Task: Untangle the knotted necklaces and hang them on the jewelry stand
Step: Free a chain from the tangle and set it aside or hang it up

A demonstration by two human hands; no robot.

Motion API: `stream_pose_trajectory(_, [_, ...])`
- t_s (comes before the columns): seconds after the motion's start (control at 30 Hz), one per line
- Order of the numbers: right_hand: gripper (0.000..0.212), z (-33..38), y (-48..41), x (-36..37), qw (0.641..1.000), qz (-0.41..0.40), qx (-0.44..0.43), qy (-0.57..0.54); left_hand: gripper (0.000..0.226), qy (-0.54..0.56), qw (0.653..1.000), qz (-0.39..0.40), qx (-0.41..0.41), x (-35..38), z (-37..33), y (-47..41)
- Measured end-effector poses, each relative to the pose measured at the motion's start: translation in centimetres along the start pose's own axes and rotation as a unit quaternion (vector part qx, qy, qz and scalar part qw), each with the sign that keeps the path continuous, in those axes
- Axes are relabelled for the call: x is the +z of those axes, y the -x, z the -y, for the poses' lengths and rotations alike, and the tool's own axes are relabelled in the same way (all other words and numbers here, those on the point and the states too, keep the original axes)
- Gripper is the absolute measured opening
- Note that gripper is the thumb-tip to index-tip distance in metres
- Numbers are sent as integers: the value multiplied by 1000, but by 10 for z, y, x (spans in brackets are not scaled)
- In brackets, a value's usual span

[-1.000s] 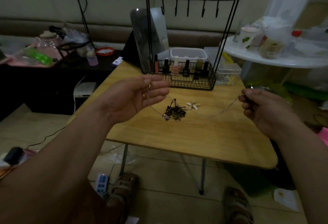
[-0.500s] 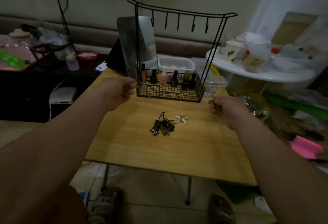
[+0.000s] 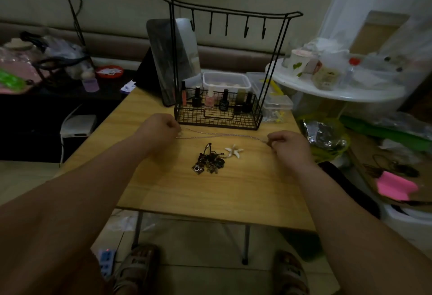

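Necklace chain, thin and pale, stretched nearly level between both hands above the wooden table, just in front of the stand's basket. It looks doubled, two strands running side by side. Left hand closed in a fist, pinching the chain's left end. Right hand likewise curled, fingers nipped on the right end.

Jewelry stand: black wire frame, upright at the table's far side, five hooks under the top bar, all bare. Its wire basket at the base holds a row of nail polish bottles, standing upright.

Below the stretched chain, on the tabletop: a dark tangled heap of necklaces with small charms, and just to its right a white starfish-shaped piece, touching or nearly so; cannot tell which.

Behind the stand: a tilted mirror, leaning back, partly crossed by the stand's left post. A white plastic tub and a clear lidded box sit behind and to the right of the basket.

Right of the table: round white side table crowded with cups and jars. Pink paper lower right. Left: dark low cabinet with clutter, red dish. Sandalled feet under the table's near edge, beside a power strip.
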State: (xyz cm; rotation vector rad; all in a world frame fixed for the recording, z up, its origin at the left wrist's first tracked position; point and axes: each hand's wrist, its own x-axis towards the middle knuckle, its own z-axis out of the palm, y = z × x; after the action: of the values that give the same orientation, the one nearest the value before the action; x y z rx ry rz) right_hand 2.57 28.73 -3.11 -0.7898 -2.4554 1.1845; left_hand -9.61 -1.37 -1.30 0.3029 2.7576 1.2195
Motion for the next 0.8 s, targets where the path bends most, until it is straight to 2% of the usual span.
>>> stream_pose_trajectory(0.1, [29, -3, 10, -5, 1000, 5, -15, 16, 18, -40, 999, -14, 3, 1, 0, 6])
stream_pose_trajectory(0.23, [31, -9, 23, -11, 1000, -6, -18, 4, 20, -35, 998, -56, 2, 0, 1, 20])
stream_pose_trajectory(0.3, [27, -11, 31, -13, 1000, -18, -16, -12, 23, 29, 991, -133, -8, -5, 1, 33])
stream_pose_trajectory(0.37, [28, -12, 41, -15, 999, -25, -11, -17, 28, 140, 966, -214, -39, -13, 6, 48])
stream_pose_trajectory(0.47, [32, -11, 55, -15, 1000, -14, -16, -18, 32, 249, 930, -258, -75, -21, 11, 62])
stream_pose_trajectory(0.53, [31, -7, 63, -13, 1000, -4, -15, -16, 31, 279, 926, -240, -81, -23, 5, 65])
stream_pose_trajectory(0.6, [29, -3, 68, -9, 1000, 2, -18, -2, 24, 274, 939, -199, -70, -21, -7, 66])
stream_pose_trajectory(0.7, [26, 4, 72, 1, 998, 25, -42, 31, 13, 170, 982, -76, -24, -11, -27, 72])
stream_pose_trajectory(0.8, [21, 9, 72, 10, 993, 59, -78, 71, 11, 58, 998, 24, 25, 10, -34, 80])
